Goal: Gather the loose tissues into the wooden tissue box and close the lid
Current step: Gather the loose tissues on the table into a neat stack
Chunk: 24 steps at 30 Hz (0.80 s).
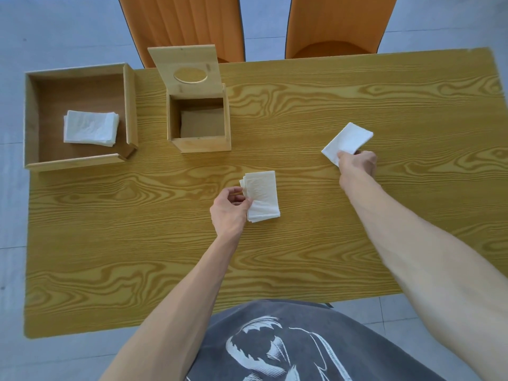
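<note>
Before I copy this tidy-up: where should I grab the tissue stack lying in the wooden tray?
Pinch the tissue stack across its short edges from straight above. It lies flat in the open-topped tray, whose walls likely block a sideways approach.

Chairs cropped by top edge

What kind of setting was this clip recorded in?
Probably a dining area at home or a small canteen: a wood-grain table with two orange chairs pushed in on the far side, over a pale tiled floor. A wooden tissue box stands open on the table.
</note>
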Each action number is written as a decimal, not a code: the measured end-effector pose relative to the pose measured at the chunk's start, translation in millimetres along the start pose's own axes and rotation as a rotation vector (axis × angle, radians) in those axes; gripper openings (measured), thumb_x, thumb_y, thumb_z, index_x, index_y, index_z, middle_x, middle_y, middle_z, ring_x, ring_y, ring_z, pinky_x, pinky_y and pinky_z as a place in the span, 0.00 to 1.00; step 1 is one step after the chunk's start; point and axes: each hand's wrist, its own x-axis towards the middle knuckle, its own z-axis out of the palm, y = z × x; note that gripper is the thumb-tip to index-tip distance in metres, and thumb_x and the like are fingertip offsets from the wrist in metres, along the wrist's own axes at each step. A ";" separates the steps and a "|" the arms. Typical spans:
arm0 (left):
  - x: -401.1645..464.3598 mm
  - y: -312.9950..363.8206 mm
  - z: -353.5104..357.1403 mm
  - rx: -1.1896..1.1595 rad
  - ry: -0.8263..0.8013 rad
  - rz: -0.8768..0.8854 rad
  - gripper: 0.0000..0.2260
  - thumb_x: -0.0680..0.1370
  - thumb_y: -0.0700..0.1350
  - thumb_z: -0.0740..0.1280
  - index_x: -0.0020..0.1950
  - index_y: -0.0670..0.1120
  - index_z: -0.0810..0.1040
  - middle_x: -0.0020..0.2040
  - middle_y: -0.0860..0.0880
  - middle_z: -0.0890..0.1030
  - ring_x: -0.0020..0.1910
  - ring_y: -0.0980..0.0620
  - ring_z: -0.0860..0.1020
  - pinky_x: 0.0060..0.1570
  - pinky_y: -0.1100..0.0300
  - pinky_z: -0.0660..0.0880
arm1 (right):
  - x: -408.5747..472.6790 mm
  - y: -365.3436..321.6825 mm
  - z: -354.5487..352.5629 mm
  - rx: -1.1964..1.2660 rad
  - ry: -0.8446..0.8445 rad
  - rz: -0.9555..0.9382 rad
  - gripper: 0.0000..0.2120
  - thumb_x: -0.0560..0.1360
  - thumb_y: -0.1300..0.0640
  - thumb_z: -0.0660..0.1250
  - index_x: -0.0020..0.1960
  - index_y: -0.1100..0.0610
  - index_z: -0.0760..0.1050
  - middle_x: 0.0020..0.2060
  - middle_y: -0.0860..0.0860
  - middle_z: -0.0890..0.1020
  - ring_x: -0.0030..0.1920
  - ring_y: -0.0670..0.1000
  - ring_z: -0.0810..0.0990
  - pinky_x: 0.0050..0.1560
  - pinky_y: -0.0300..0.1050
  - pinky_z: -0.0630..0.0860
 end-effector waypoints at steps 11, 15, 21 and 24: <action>0.0 0.9 -5.8 -0.001 -0.054 0.009 0.14 0.73 0.41 0.76 0.58 0.46 0.80 0.45 0.51 0.84 0.41 0.57 0.81 0.44 0.64 0.77 | -75.5 25.9 1.0 0.237 -0.311 -0.231 0.01 0.78 0.55 0.68 0.48 0.51 0.78 0.43 0.50 0.85 0.39 0.49 0.84 0.35 0.42 0.80; -0.5 -0.3 -7.6 -0.034 -0.079 0.003 0.13 0.75 0.42 0.75 0.59 0.47 0.80 0.45 0.52 0.83 0.42 0.59 0.80 0.41 0.68 0.75 | -98.4 46.7 3.5 0.169 -0.510 -0.280 0.06 0.78 0.51 0.69 0.51 0.53 0.79 0.44 0.48 0.84 0.42 0.46 0.82 0.35 0.40 0.80; -1.4 -4.8 -8.8 -0.091 -0.091 -0.007 0.12 0.77 0.42 0.72 0.60 0.46 0.80 0.45 0.54 0.82 0.45 0.58 0.80 0.49 0.62 0.79 | -116.9 74.9 10.5 0.090 -0.590 -0.298 0.05 0.76 0.51 0.72 0.49 0.52 0.80 0.43 0.48 0.84 0.41 0.44 0.81 0.36 0.36 0.75; -0.6 -6.6 -8.4 -0.112 -0.095 -0.030 0.10 0.77 0.42 0.71 0.58 0.47 0.80 0.46 0.53 0.82 0.49 0.54 0.82 0.55 0.54 0.81 | -122.7 83.4 17.3 0.100 -0.585 -0.264 0.04 0.75 0.52 0.73 0.47 0.52 0.81 0.40 0.47 0.84 0.37 0.44 0.80 0.32 0.37 0.75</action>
